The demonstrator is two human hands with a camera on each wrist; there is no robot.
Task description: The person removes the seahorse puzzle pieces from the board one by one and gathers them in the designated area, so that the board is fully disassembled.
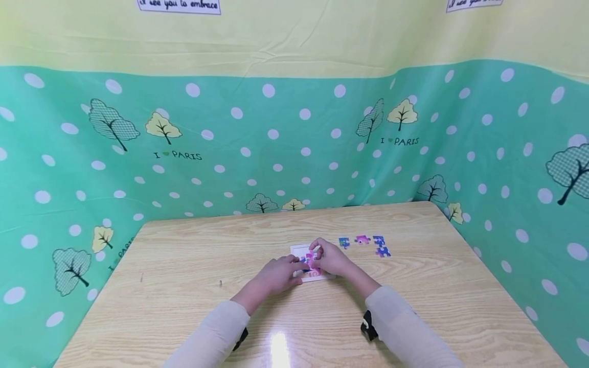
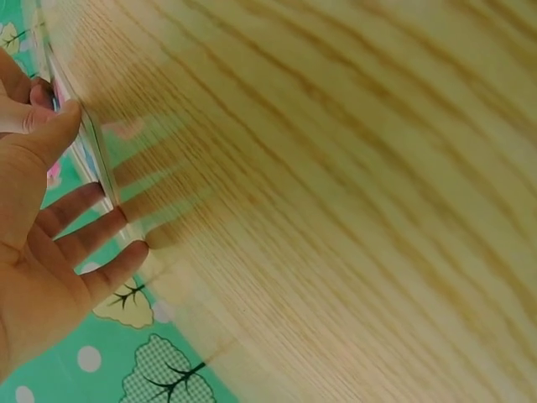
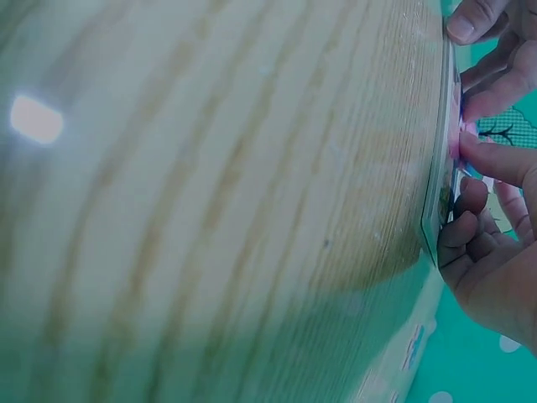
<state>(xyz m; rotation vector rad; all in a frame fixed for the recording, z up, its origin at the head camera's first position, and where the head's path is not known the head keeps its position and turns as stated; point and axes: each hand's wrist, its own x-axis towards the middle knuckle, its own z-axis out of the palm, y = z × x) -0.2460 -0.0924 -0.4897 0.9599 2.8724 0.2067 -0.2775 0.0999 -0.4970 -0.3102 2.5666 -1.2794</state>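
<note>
Puzzle frame point(image 1: 296, 248), white: lies flat on desk point(image 1: 184, 266), between left grip point(image 1: 278, 276) and right grip point(image 1: 332, 259), partly under both. Skewed slightly, with near edge running roughly crosswise. Cannot tell long axis; too covered by fingers.

Pink piece point(image 1: 309, 259): at frame, by right thumb tip, close to left fingertips. Cannot tell direction or long axis; mostly hidden.

Left grip: spread fairly wide, palm down, with nearly straight fingers; touches frame, with thumb at near edge. Points right and away from body.

Right grip: narrow, with bent fingers and thumb reaching to pink piece. Cannot tell pinch from press. Points left and away from body.

Sleeves point(image 1: 391, 317), light: converge toward frame from lower left and lower right.

Loose pieces, right of and beyond right grip: green-blue piece point(image 1: 344, 243) nearest; then eyed pink piece point(image 1: 362, 240), long axis left to right; then two blue pieces point(image 1: 383, 252) farthest right, close together.
</note>
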